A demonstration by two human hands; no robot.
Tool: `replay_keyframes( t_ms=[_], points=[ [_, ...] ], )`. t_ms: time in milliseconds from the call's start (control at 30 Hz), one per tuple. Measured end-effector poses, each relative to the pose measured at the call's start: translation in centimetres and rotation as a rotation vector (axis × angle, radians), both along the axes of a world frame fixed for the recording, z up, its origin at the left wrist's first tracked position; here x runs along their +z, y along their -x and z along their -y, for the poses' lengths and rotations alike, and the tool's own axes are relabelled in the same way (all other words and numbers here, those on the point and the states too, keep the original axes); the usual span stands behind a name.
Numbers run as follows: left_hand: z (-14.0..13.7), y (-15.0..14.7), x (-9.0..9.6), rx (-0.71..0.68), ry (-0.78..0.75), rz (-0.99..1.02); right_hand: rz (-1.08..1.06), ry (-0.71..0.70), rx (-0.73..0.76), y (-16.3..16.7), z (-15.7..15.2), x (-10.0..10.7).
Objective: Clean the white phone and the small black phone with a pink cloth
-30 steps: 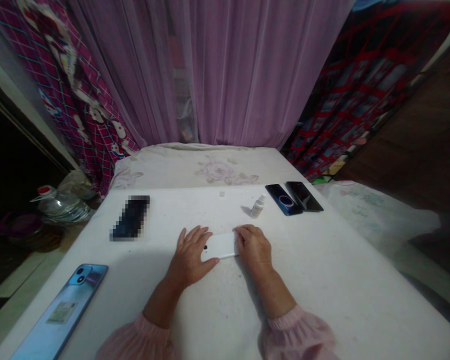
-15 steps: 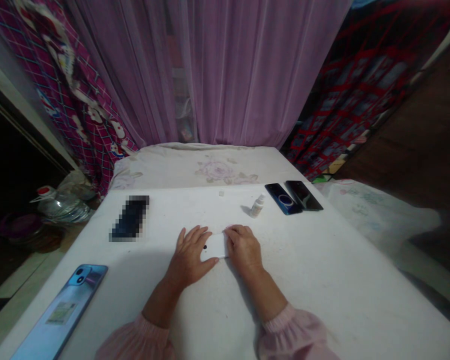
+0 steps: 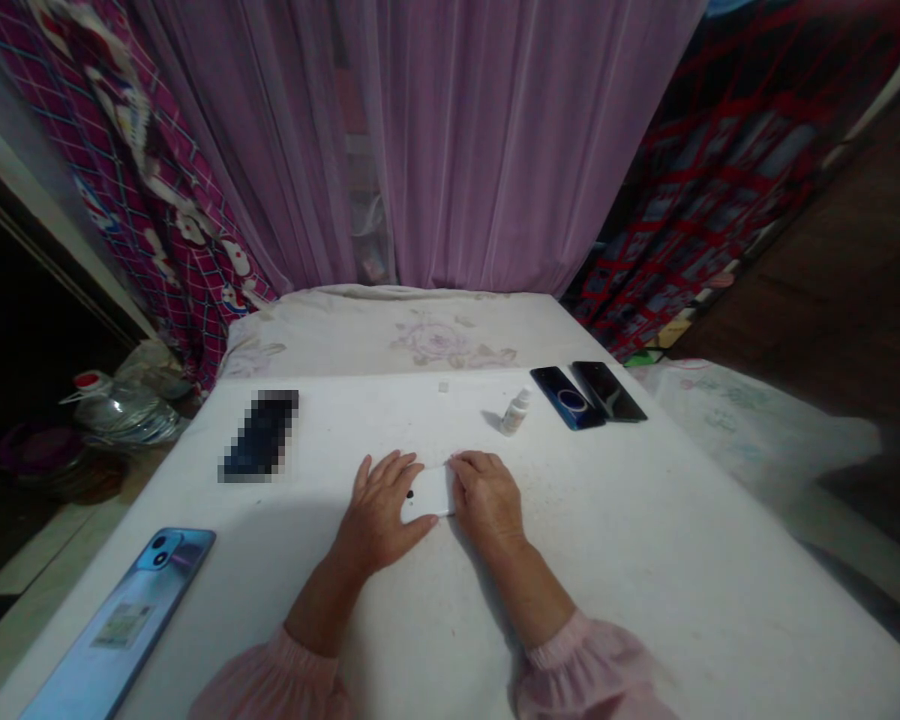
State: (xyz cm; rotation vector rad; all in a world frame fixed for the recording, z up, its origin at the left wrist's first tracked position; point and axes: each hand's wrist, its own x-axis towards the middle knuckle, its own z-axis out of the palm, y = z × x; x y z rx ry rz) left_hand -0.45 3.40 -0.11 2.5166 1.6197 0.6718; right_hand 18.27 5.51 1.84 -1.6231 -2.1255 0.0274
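No text, brand or number can be read.

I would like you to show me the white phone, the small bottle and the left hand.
White phone [image 3: 430, 493], head view: its visible back.
Small bottle [image 3: 515, 414], head view: its body.
Left hand [image 3: 377, 513], head view: back of the hand.

**Gloss vs matt: plastic, glass-look, cloth**

White phone [image 3: 429, 491]: smooth, semi-gloss back, plastic-look. Blue phone [image 3: 94, 665]: v. shiny back w/ paper-look sticker [image 3: 122, 626]. Dark-blue phone [image 3: 568, 399] & black phone [image 3: 610, 391]: glossy, glass-like. Table cover [image 3: 645, 540]: matt cloth. Curtain [image 3: 480, 150]: thin, semi-sheer fabric. Sleeves [image 3: 592, 670]: matt gathered cloth. Sm. bottle [image 3: 516, 411]: smooth, plastic-look. Jug [image 3: 131, 412]: clear shiny plastic w/ red plastic cap [image 3: 87, 380].
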Motion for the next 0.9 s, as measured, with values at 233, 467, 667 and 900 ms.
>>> replay_keyframes(
  t_ms=[233,467,667,900],
  points=[
    [0.1,0.2,0.1,-0.004,0.002,0.007,-0.012,0.033,-0.101,-1.3,-0.4,0.2],
    [0.0,0.0,0.5,0.007,0.041,-0.008,-0.013,0.041,-0.060,-1.0,-0.3,0.4],
    [0.0,0.0,0.2,0.004,0.014,-0.005,0.020,0.050,0.068,1.1,0.1,0.6],
    [0.0,0.0,0.2,0.001,0.017,0.000,-0.037,0.049,0.023,-0.4,-0.3,0.3]
  ],
)
